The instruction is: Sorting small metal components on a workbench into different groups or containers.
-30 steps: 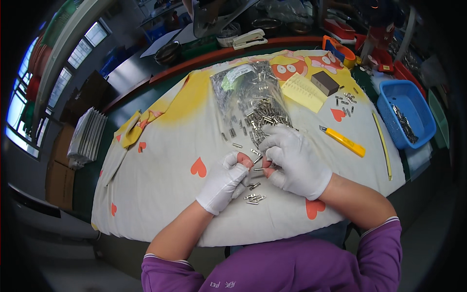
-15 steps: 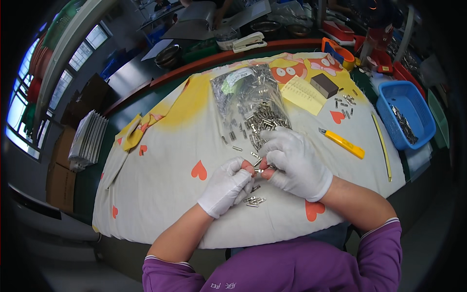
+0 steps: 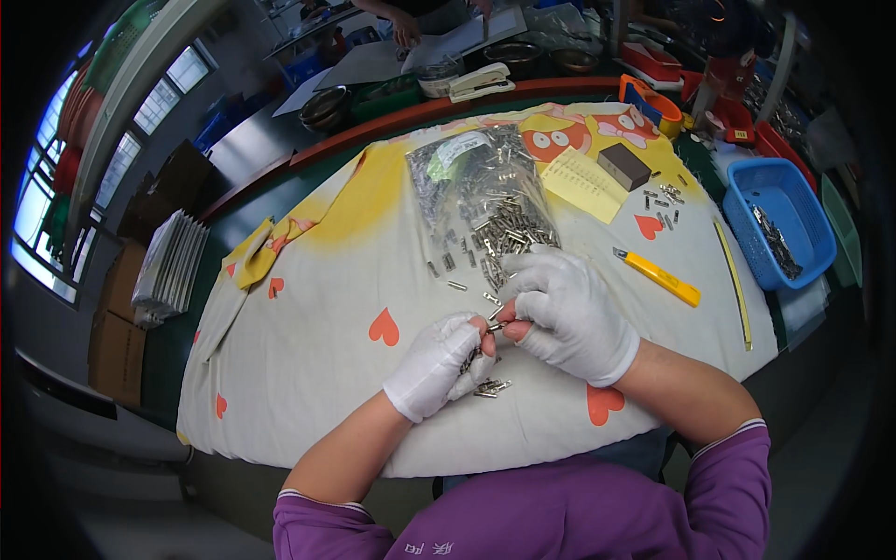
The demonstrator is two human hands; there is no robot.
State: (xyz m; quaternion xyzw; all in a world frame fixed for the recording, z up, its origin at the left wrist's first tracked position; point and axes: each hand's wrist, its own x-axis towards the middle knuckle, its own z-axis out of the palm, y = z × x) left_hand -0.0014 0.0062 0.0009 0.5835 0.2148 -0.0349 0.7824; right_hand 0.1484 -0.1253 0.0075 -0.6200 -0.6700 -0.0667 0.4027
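Observation:
A small shiny metal part (image 3: 496, 327) is pinched between the fingertips of both my hands. My left hand (image 3: 431, 366), in a white glove with bare fingertips, is closed on its left end. From the right, my right hand (image 3: 571, 315), gloved the same way, grips the other end with thumb and forefinger. More metal pieces show by my curled left fingers; whether they are held I cannot tell. Just below lies a small group of metal parts (image 3: 492, 388). Beyond my hands, a clear plastic bag (image 3: 448, 201) of such parts spills a loose heap (image 3: 511, 229) onto the cloth.
A yellow utility knife (image 3: 661, 279) lies right of my hands on the patterned cloth (image 3: 308, 373). Farther back are a dark block (image 3: 623, 166), a yellow note (image 3: 581, 187) and scattered parts. At right stands a blue basket (image 3: 779, 177). Another person's hand (image 3: 406, 30) shows at the far table.
My left hand has turned slightly, with its lower fingers spread from the palm. Both hands keep the small part between them. At the far table, the other person's hands have moved over the sheets.

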